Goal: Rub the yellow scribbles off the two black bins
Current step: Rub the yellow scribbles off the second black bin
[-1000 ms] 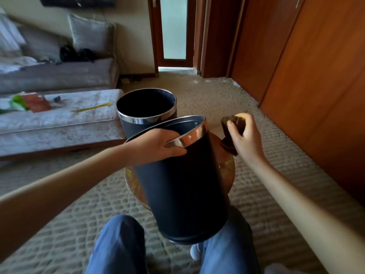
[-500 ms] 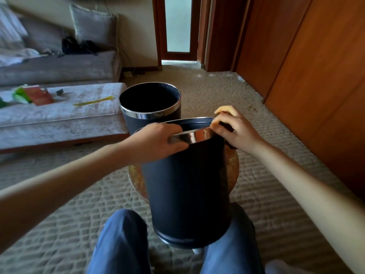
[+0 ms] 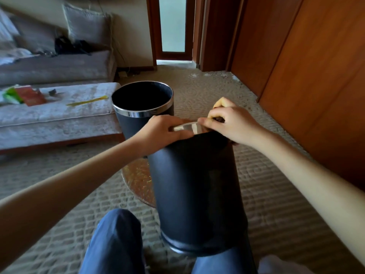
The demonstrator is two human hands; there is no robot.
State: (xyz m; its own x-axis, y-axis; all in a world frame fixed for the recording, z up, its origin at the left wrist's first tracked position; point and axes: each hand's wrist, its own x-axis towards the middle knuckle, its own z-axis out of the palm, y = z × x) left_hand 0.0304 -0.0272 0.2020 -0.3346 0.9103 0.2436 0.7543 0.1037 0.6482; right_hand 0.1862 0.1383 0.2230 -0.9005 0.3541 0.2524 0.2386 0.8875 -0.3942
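Note:
A black bin (image 3: 195, 184) with a chrome rim stands between my knees, tipped away from me so only its plain dark side shows. My left hand (image 3: 164, 131) grips its rim from the left. My right hand (image 3: 231, 123) holds a yellow sponge (image 3: 220, 102) with a dark scouring side and rests at the rim's right side. A second black bin (image 3: 143, 115) stands upright just behind, its mouth open. No yellow scribbles show on either bin from here.
A round glass table top (image 3: 138, 180) sits low under the bins. A grey padded bench (image 3: 59, 115) with papers and a yellow strip lies at left, a sofa behind it. Wooden wardrobe doors (image 3: 316, 76) line the right. Carpet covers the floor.
The near bin has been swung more upright and turned so its mouth no longer faces me. My right hand with the sponge has come in from the right onto the rim.

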